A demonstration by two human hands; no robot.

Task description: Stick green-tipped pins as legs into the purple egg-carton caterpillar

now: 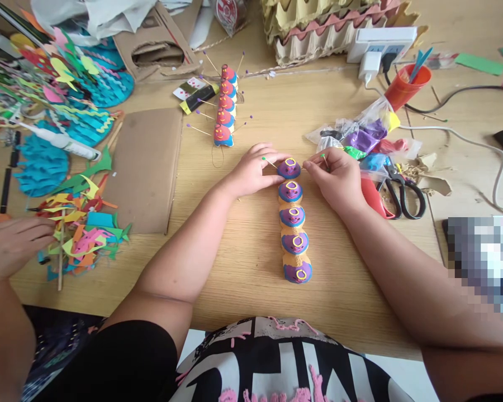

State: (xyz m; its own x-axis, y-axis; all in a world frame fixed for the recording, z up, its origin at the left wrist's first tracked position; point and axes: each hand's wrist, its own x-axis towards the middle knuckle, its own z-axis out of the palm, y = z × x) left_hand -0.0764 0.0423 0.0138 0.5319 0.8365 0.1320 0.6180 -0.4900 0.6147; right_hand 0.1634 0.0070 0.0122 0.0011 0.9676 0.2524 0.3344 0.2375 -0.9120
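A strip of painted egg-carton cups (292, 218) lies lengthwise before me, each cup purple and blue with a smiling face and a yellow ring. My left hand (257, 170) has its thumb and forefinger around the left side of the far cup. A thin stick with a green tip (270, 162) projects from that side. At the right of the same cup, my right hand (335, 178) pinches another thin green-tipped stick (324, 160), its inner end close to the cup; whether it enters the cup is hidden by the fingers.
A similar red-and-blue strip (223, 117) with purple-tipped sticks stands farther back. Scissors (402, 192), bagged clay (362, 137), and a red cup (407, 88) are right. Cardboard (145, 167) and paper scraps (88, 237) lie left, beside another person's hand (19, 245).
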